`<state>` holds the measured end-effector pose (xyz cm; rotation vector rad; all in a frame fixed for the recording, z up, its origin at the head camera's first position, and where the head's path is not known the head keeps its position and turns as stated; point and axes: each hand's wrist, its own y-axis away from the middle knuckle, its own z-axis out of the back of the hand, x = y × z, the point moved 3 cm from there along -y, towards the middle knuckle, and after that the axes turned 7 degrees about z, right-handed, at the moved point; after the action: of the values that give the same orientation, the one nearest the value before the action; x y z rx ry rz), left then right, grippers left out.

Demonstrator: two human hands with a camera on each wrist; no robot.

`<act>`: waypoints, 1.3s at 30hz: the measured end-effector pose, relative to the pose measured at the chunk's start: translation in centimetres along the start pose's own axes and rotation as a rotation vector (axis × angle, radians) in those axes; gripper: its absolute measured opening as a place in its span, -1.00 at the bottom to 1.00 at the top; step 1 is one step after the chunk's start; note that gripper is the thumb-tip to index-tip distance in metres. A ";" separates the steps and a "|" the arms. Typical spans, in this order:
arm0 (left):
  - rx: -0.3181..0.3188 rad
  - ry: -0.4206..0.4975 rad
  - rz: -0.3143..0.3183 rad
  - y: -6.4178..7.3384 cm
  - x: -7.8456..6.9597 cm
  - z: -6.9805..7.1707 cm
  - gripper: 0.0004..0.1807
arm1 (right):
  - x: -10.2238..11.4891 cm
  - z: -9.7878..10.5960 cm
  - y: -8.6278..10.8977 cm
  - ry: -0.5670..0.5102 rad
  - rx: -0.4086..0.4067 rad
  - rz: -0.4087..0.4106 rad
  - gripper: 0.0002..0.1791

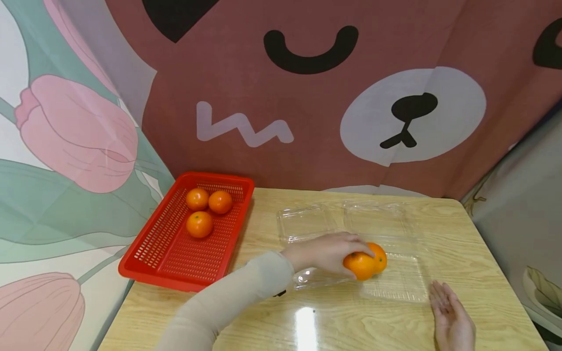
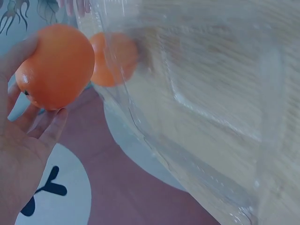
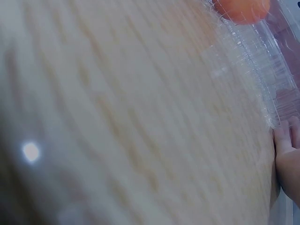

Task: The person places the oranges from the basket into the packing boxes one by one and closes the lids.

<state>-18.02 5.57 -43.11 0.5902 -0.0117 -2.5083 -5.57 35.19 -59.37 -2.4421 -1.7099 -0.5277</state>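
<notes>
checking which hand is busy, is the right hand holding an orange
No, the right hand is empty beside the clear container, while the left hand holds an orange.

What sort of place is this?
Probably an indoor work corner: a pale wood-grain table, a brown backdrop with a cartoon animal face, and a red rectangular plastic basket holding three round oranges.
</notes>
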 end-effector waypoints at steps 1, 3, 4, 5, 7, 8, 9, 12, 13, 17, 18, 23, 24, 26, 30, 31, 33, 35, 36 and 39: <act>0.005 -0.003 -0.006 -0.2 -0.3 -0.1 -0.28 | 0.0 0.0 0.0 0.004 -0.004 0.003 -0.63; 0.007 -0.010 -0.025 -0.6 -0.7 -0.2 -0.28 | 0.0 0.0 0.0 0.003 0.000 0.004 -0.62; 0.007 -0.011 -0.036 -0.9 -0.9 -0.3 -0.28 | 0.0 0.1 0.0 0.001 0.005 0.003 -0.62; 0.007 -0.015 -0.049 -1.1 -1.1 -0.4 -0.28 | 0.0 0.0 0.0 0.000 0.011 0.003 -0.62; 0.007 -0.022 -0.069 -1.5 -1.5 -0.5 -0.29 | 0.0 0.0 0.0 -0.011 0.026 -0.003 -0.61; 0.006 -0.023 -0.078 -1.7 -1.7 -0.7 -0.30 | 0.0 0.1 0.0 -0.017 0.034 -0.006 -0.61; 0.009 -0.026 -0.082 -1.9 -1.9 -0.7 -0.29 | 0.0 0.1 0.0 -0.024 0.040 -0.009 -0.61; 0.016 -0.043 -0.085 -2.5 -2.5 -1.1 -0.29 | -0.1 0.2 0.0 -0.047 0.056 -0.015 -0.58; 0.020 -0.048 -0.082 -2.7 -2.6 -1.3 -0.29 | -0.1 0.2 0.0 -0.052 0.061 -0.017 -0.57; 0.024 -0.071 -0.073 -3.4 -3.0 -1.8 -0.28 | -0.1 0.2 0.0 -0.058 0.049 -0.020 -0.57; 0.023 -0.070 -0.071 -3.6 -3.1 -1.8 -0.28 | -0.1 0.1 0.0 -0.052 0.043 -0.018 -0.57; 0.003 -0.060 -0.083 -4.2 -3.7 -2.0 -0.29 | 0.0 0.2 -0.1 -0.023 -0.019 -0.009 -0.61; -0.002 -0.060 -0.086 -4.3 -3.8 -2.0 -0.29 | 0.1 0.3 -0.1 -0.024 -0.022 -0.010 -0.61; -0.013 -0.067 -0.089 -4.6 -4.1 -2.1 -0.29 | 0.2 0.3 -0.2 -0.024 -0.030 -0.012 -0.60; -0.026 -0.072 -0.090 -5.2 -4.4 -2.4 -0.28 | 0.1 0.2 -0.2 -0.053 0.004 -0.029 -0.57; -0.027 -0.072 -0.093 -5.4 -4.5 -2.5 -0.28 | 0.1 0.2 -0.2 -0.051 0.007 -0.029 -0.57; -0.030 -0.071 -0.103 -5.7 -4.6 -2.7 -0.28 | 0.1 0.2 -0.2 -0.045 0.013 -0.028 -0.57; -0.033 -0.068 -0.113 -6.0 -4.7 -2.9 -0.28 | 0.1 0.2 -0.1 -0.046 0.028 -0.024 -0.56; -0.037 -0.070 -0.122 -6.2 -4.7 -3.0 -0.28 | 0.1 0.2 -0.2 -0.045 0.035 -0.023 -0.56; -0.043 -0.079 -0.135 -6.7 -4.8 -3.3 -0.28 | 0.0 0.3 -0.2 -0.041 0.049 -0.020 -0.56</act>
<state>-16.57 14.11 -45.02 0.4885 0.0538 -2.6542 -5.69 35.35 -59.63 -2.4204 -1.7436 -0.4350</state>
